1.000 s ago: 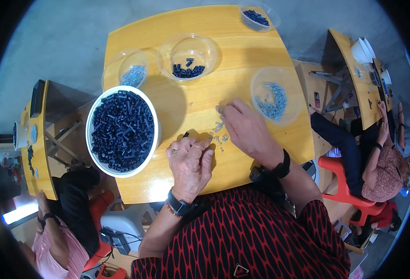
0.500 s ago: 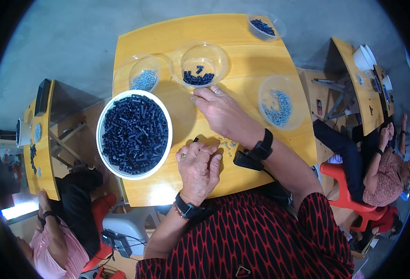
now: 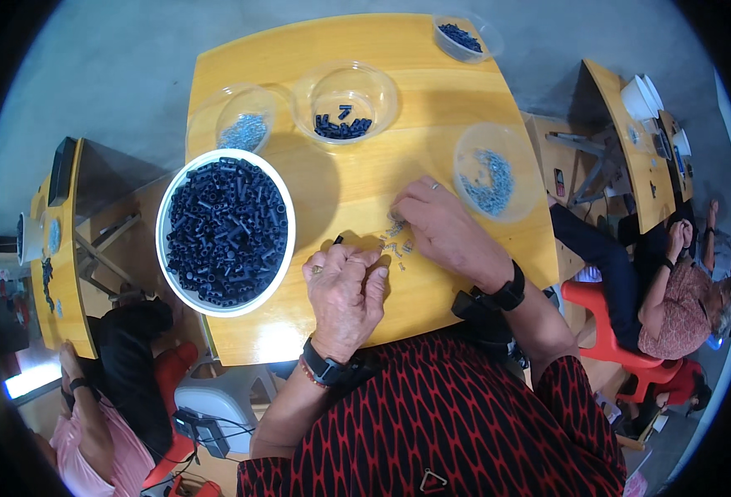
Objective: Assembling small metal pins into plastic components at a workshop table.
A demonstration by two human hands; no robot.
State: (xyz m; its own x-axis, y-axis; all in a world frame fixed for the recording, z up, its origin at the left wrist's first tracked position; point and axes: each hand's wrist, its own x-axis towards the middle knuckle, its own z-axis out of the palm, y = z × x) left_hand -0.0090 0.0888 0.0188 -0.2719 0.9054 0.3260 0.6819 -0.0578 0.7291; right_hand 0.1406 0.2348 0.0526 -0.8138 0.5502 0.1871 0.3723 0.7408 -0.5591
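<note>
A short black plastic tube (image 3: 338,240) is pinched in the closed left hand (image 3: 346,290); small silvery metal pieces (image 3: 394,240) on the yellow wooden table (image 3: 432,108) are covered by the right hand (image 3: 444,228), whose grip cannot be told.

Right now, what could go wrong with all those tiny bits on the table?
The small silver pieces lie loose on the yellow table under the right hand, so a sweep of the hand could scatter them. The left hand pinches a small black tube, which could slip out. The big white bowl of black tubes juts past the table's left edge and might tip.
</note>
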